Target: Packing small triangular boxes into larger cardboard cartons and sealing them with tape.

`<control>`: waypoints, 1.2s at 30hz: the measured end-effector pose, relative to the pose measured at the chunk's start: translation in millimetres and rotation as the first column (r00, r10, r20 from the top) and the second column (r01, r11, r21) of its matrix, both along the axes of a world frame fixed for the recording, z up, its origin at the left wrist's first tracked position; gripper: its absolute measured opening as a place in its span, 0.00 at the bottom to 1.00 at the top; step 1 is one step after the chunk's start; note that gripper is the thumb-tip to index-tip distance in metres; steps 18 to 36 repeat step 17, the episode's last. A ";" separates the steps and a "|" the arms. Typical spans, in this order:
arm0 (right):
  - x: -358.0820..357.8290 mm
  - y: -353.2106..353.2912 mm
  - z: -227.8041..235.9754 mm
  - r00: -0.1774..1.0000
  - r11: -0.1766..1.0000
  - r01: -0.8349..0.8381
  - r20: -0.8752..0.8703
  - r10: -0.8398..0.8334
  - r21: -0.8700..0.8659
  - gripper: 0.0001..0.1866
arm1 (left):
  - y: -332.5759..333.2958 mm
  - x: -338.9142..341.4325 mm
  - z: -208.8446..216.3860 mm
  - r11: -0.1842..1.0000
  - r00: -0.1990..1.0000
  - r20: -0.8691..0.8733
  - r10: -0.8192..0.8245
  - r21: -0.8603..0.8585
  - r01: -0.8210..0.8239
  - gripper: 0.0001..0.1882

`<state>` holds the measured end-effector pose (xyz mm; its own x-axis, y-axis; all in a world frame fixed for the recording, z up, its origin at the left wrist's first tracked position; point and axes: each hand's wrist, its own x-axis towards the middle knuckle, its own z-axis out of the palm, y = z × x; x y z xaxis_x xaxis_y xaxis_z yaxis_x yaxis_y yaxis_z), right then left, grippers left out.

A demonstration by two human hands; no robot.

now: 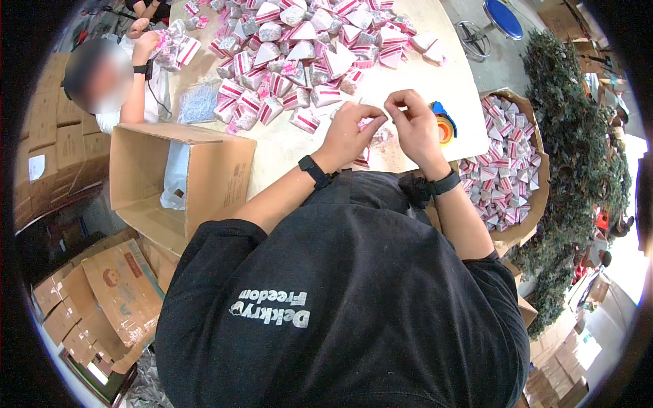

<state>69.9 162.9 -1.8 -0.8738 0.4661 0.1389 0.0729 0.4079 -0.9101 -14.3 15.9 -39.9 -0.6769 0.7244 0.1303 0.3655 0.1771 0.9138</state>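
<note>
My left hand (352,130) and my right hand (415,128) are raised over the near edge of the table, fingertips facing each other a short way apart. Both are closed in a pinch; whatever lies between the fingertips is too small to make out. Below and between them, partly hidden by my left hand, a red-and-white striped piece (362,160) shows at the table edge. Just beyond is a large pile of wedge-shaped pieces like cake slices (304,120), white with red stripes, many in clear wrapping. Beside my right hand are rolls of tape (445,128), orange and blue.
An open cardboard box (218,180) stands at the left against the table (469,81). A bundle of pale thread (198,103) lies behind it. At right, a carton (541,178) is full of wedges. Another person's hand (145,47) works at upper left. A blue stool (503,19) stands beyond.
</note>
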 end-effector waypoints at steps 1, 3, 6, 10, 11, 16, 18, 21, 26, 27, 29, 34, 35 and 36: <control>-1.6 0.0 1.1 0.999 0.991 0.036 0.044 -0.031 -0.131 0.04 | -0.5 -0.3 -5.5 0.999 0.998 -0.038 -0.043 -0.027 0.042 0.11; -3.7 8.7 -5.1 0.997 0.989 -0.027 0.072 0.038 -0.145 0.05 | -1.7 1.3 -23.8 0.999 0.996 -0.073 -0.040 -0.036 0.037 0.10; -8.1 19.0 -17.8 0.995 0.687 0.092 0.088 -0.042 -0.721 0.05 | -6.3 -1.2 -41.6 0.979 0.974 0.204 -0.094 -0.157 0.127 0.12; -5.2 41.2 -27.1 0.986 0.351 0.126 0.079 -0.145 -0.928 0.01 | -19.6 0.3 -56.4 0.974 0.911 0.404 -0.086 -0.160 0.163 0.10; -2.0 47.5 -33.1 0.986 0.351 0.127 0.080 -0.147 -0.928 0.01 | -19.3 -1.7 -60.2 0.973 0.910 0.405 -0.088 -0.159 0.165 0.10; 6.5 43.6 -60.1 0.987 0.594 0.162 0.138 -0.086 -0.788 0.04 | -24.9 -35.2 -84.9 0.951 0.133 0.955 -0.265 0.281 -0.125 0.10; 7.5 40.7 -66.3 0.981 0.798 0.073 0.186 0.050 -0.599 0.06 | -23.5 -39.2 -82.7 0.847 -0.152 0.864 -0.480 0.411 -0.337 0.10; 7.5 40.7 -66.3 0.981 0.798 0.073 0.186 0.050 -0.599 0.06 | -23.5 -39.2 -82.7 0.847 -0.152 0.864 -0.480 0.411 -0.337 0.10; 7.5 40.7 -66.3 0.981 0.798 0.073 0.186 0.050 -0.599 0.06 | -23.5 -39.2 -82.7 0.847 -0.152 0.864 -0.480 0.411 -0.337 0.10; 7.5 40.7 -66.3 0.981 0.798 0.073 0.186 0.050 -0.599 0.06 | -23.5 -39.2 -82.7 0.847 -0.152 0.864 -0.480 0.411 -0.337 0.10; 7.5 40.7 -66.3 0.981 0.798 0.073 0.186 0.050 -0.599 0.06 | -23.5 -39.2 -82.7 0.847 -0.152 0.864 -0.480 0.411 -0.337 0.10; 7.5 40.7 -66.3 0.981 0.798 0.073 0.186 0.050 -0.599 0.06 | -23.5 -39.2 -82.7 0.847 -0.152 0.864 -0.480 0.411 -0.337 0.10; 7.5 40.7 -66.3 0.981 0.798 0.073 0.186 0.050 -0.599 0.06 | -23.5 -39.2 -82.7 0.847 -0.152 0.864 -0.480 0.411 -0.337 0.10; 7.5 40.7 -66.3 0.981 0.798 0.073 0.186 0.050 -0.599 0.06 | -23.5 -39.2 -82.7 0.847 -0.152 0.864 -0.480 0.411 -0.337 0.10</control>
